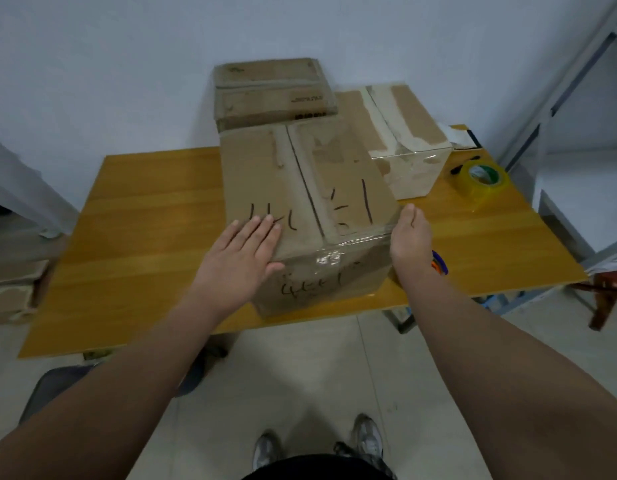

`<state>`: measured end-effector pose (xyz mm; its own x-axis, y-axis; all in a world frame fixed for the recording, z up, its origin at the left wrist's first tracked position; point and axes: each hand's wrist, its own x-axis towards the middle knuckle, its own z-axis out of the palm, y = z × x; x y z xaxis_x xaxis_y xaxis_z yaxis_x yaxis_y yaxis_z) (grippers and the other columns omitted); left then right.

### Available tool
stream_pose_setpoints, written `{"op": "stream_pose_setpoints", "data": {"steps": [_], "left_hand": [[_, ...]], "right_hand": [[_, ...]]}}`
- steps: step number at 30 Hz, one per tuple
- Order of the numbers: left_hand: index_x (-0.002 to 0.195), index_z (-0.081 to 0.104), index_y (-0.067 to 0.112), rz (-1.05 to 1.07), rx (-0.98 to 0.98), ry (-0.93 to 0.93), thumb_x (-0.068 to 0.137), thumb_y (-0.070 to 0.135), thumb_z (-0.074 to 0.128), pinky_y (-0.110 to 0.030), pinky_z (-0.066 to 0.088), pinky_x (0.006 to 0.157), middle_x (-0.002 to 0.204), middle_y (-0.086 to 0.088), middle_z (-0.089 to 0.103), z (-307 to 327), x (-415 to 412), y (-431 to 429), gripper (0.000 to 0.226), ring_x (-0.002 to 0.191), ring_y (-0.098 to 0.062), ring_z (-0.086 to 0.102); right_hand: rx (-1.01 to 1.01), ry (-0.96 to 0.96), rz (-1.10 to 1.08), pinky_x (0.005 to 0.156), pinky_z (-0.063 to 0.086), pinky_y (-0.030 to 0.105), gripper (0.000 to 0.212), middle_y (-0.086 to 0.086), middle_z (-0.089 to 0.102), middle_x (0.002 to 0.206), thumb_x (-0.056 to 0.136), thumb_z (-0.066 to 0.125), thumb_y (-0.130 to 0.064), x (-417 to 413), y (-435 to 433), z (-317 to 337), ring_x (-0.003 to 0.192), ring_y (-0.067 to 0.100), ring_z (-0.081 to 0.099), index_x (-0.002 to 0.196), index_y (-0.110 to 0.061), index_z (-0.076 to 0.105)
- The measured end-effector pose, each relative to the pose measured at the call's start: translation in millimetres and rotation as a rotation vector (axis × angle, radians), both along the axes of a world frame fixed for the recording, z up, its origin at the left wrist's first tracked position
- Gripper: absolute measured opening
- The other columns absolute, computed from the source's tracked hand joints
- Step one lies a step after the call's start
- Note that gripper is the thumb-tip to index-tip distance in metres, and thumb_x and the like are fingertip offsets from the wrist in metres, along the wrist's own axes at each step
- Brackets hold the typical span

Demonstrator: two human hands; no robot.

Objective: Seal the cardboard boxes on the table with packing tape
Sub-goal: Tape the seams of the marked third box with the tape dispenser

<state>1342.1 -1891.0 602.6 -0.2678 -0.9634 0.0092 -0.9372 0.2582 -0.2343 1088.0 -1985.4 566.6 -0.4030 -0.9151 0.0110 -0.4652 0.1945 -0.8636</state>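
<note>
My left hand [243,251] lies flat on top of the nearest cardboard box [310,188], fingers straight and together, palm over the front left corner and holding nothing. My right hand [409,237] is set against the box's right side at the front top edge with the thumb straight up. Its fingers are hidden behind the hand, so I cannot tell how they lie.

This box stands at the front middle of the yellow wooden table [144,220]. Its top flaps are closed and meet along a seam, so I cannot see what is inside. Black marker strokes cross the top and front, and a shiny strip of clear tape [335,252] runs along the front top edge.

Just behind it to the right is a second closed box [404,129] with pale tape bands over its top. A third closed box [272,91] sits behind, against the wall.

The roll of packing tape [484,180] lies on the table to the right, apart from all the boxes. A small purple and orange object [440,263] shows beside my right wrist, mostly hidden.
</note>
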Motion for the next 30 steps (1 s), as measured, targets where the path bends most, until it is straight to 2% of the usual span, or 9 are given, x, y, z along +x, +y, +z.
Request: {"op": "stream_pose_setpoints", "data": {"steps": [5,7,9,12,16,20,25,28,30], "left_hand": [[0.144,0.027,0.012,-0.150,0.083,0.028,0.094,0.054,0.006,-0.040,0.018,0.113,0.149,-0.005,0.029,15.2,52.2,10.7,0.068,0.138,-0.022,0.028],[0.142,0.032,0.013,-0.257,0.087,0.049,0.095,0.054,0.004,-0.041,0.021,0.110,0.146,-0.005,0.034,21.7,77.8,5.8,0.069,0.135,-0.021,0.032],[0.145,0.025,0.018,-0.332,0.054,0.000,0.097,0.047,0.025,-0.041,0.020,0.111,0.149,-0.006,0.030,24.9,94.3,-4.8,0.056,0.137,-0.022,0.029],[0.143,-0.018,0.035,-0.377,0.079,-0.092,0.093,0.043,0.045,-0.035,-0.010,0.114,0.154,0.001,-0.014,19.5,97.6,-29.1,0.081,0.140,-0.018,-0.014],[0.142,-0.014,0.036,-0.495,0.074,-0.063,0.090,0.046,0.050,-0.029,-0.022,0.108,0.153,0.007,-0.010,11.5,80.3,-40.1,0.083,0.137,-0.013,-0.017],[0.148,0.017,0.020,-0.575,0.100,0.074,0.086,0.045,0.057,-0.031,-0.012,0.113,0.153,0.004,0.013,11.2,60.3,-13.3,0.078,0.140,-0.012,0.001],[0.122,0.061,0.008,-0.626,-0.029,0.149,0.080,0.056,0.061,-0.035,0.041,0.100,0.128,-0.006,0.060,5.4,38.7,32.7,0.064,0.118,-0.019,0.056],[0.122,0.063,0.014,-0.532,-0.051,0.171,0.087,0.053,0.037,-0.030,0.044,0.097,0.126,0.000,0.061,2.4,30.7,45.0,0.059,0.117,-0.016,0.057],[0.139,0.044,0.013,-0.376,-0.027,0.125,0.092,0.053,0.031,-0.031,0.028,0.110,0.144,-0.002,0.044,2.2,34.3,44.1,0.063,0.133,-0.016,0.040]], "right_hand": [[0.070,-0.157,-0.241,0.083,0.038,0.035,0.056,0.016,0.056,0.118,0.102,0.019,-0.042,8.6,0.8,10.8,0.101,0.029,0.052,0.126,0.000,0.047],[0.111,-0.125,-0.274,0.103,0.036,0.043,0.067,0.021,0.040,0.142,0.099,0.024,-0.050,17.2,2.6,15.4,0.127,0.035,0.041,0.142,0.002,0.027],[0.144,-0.059,-0.255,0.116,0.015,0.042,0.081,0.024,0.008,0.156,0.097,0.031,-0.051,32.5,10.6,16.5,0.143,0.034,0.011,0.147,0.005,0.000],[0.157,-0.042,-0.259,0.115,0.001,0.036,0.089,0.023,-0.013,0.155,0.097,0.038,-0.048,62.6,26.3,18.2,0.144,0.031,-0.009,0.144,0.008,-0.013],[0.233,-0.018,-0.212,0.113,0.002,0.031,0.091,0.021,-0.017,0.155,0.097,0.038,-0.047,91.6,41.1,21.8,0.144,0.029,-0.009,0.143,0.008,-0.017],[0.223,-0.001,-0.109,0.116,-0.003,0.030,0.085,0.019,-0.017,0.156,0.099,0.039,-0.039,100.2,53.7,24.5,0.145,0.027,-0.009,0.143,0.007,-0.018],[0.268,0.041,0.113,0.116,0.014,0.035,0.074,0.015,0.005,0.158,0.101,0.033,-0.038,123.3,76.0,28.2,0.144,0.029,0.010,0.147,-0.001,-0.012],[0.287,-0.050,0.263,0.104,0.027,0.029,0.068,0.011,0.023,0.155,0.102,0.031,-0.034,139.7,80.6,38.0,0.138,0.028,0.029,0.150,-0.010,-0.011],[0.291,-0.048,0.382,0.102,0.028,0.026,0.065,0.008,0.022,0.156,0.102,0.031,-0.031,150.0,81.2,43.1,0.139,0.026,0.028,0.151,-0.014,-0.008]]}}
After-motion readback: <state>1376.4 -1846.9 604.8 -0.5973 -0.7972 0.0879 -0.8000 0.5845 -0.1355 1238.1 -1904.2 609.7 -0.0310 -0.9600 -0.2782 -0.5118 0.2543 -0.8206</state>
